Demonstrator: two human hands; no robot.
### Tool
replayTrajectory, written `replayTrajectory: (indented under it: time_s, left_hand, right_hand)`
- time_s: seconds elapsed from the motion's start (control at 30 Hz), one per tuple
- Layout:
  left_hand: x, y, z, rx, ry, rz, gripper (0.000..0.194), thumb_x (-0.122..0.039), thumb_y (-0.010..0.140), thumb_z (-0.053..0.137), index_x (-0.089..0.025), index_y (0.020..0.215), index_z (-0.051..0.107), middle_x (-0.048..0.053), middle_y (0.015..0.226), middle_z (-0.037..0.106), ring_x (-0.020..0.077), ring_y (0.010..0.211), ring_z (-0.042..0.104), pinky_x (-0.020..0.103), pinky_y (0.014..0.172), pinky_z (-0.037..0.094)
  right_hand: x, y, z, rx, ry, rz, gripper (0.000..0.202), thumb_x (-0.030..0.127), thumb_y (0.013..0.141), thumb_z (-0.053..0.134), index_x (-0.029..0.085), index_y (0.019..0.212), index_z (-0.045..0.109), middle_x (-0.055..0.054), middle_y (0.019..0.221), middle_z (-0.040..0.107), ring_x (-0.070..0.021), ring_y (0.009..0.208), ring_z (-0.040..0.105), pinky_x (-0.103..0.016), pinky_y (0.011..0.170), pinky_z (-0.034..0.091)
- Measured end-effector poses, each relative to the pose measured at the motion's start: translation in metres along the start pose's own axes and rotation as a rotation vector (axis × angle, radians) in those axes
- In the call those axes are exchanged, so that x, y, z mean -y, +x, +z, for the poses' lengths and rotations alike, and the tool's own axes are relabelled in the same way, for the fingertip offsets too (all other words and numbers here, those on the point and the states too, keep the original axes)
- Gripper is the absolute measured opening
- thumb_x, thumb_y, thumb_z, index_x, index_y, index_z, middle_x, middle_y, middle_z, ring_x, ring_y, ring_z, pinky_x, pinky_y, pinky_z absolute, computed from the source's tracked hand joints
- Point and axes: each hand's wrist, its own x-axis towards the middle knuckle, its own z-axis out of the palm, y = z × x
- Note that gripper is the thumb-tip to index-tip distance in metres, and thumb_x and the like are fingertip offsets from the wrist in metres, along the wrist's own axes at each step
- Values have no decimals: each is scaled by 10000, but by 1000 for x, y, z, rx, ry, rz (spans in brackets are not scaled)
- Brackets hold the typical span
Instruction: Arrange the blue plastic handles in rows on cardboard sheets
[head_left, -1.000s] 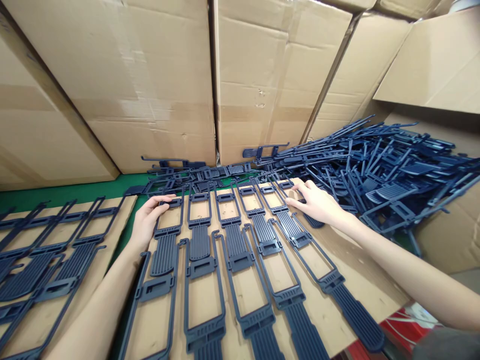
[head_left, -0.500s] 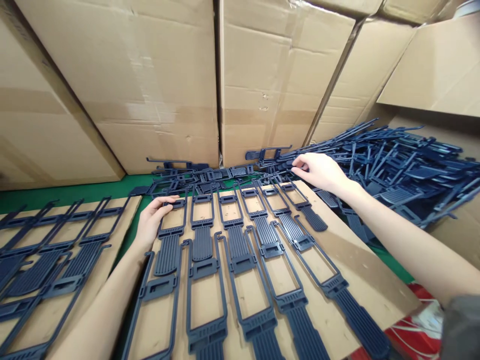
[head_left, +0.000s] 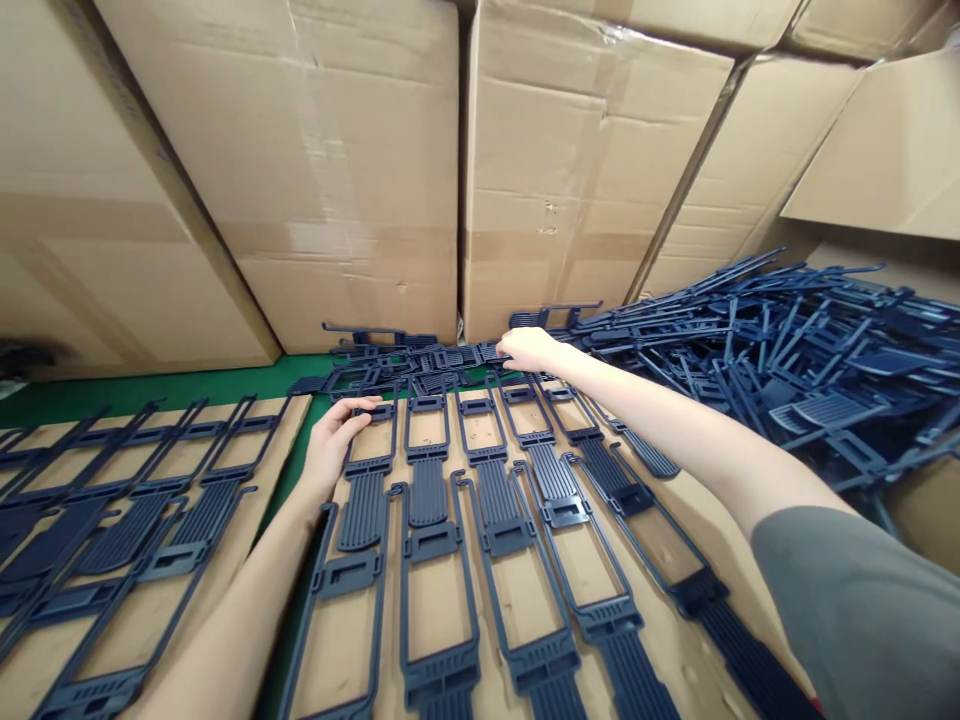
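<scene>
Dark blue plastic frames [head_left: 439, 540] lie in two rows on a cardboard sheet [head_left: 694, 510]. At the sheet's far left corner my left hand [head_left: 337, 437] has its fingers closed on the top end of a frame [head_left: 365, 505] in the back row. My right hand [head_left: 529, 348] is over the loose parts [head_left: 439, 360] behind the sheet, its fingers bent together and pointing left. Whatever its fingertips hold, if anything, is too small to make out.
More frames lie on a second cardboard sheet [head_left: 289, 415] at the left. A large tangled pile of blue parts [head_left: 825, 350] fills the right side. Tall cardboard boxes [head_left: 360, 170] stand behind the green table surface [head_left: 225, 370].
My right hand has moved left along the loose parts, from the pile's edge to behind the middle of the sheet. My left hand stays at the same frame. The view has shifted slightly.
</scene>
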Motion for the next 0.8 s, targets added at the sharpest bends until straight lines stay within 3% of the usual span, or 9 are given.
replayTrajectory:
  time_s: [0.2,0.47,0.6,0.8]
  left_hand:
    - [1,0,0,6,-27,-13,278,-401,641,684,-178,797,626,126,1152,674,318,1150,584,452,1029,400]
    - [-1,-1,1,-5,-24,-18,282,-402,641,683,-179,805,628,122,1143,681,319,1139,590,460,1018,410]
    - [0,-1,2,-8,-59,-28,277,-386,635,688,-174,801,624,119,1136,680,309,1134,592,451,1030,400]
    - [3,-1,1,-6,-47,-14,260,-380,660,661,-176,817,625,116,1143,679,301,1117,605,440,1008,425]
  right_hand:
    - [1,21,8,63,-35,30,288,368,909,597,158,1104,628,-84,1156,635,-213,1039,610,-443,902,497]
    - [25,43,9,-34,25,-116,483,293,859,656,173,1305,512,-144,1331,539,-270,1223,503,-408,965,460]
    - [39,56,11,-11,47,-165,453,276,858,661,174,1279,530,-121,1338,538,-256,1190,531,-425,963,462]
    - [48,66,8,-30,40,-104,404,309,870,651,153,1228,550,-110,1257,574,-255,1120,569,-466,921,483]
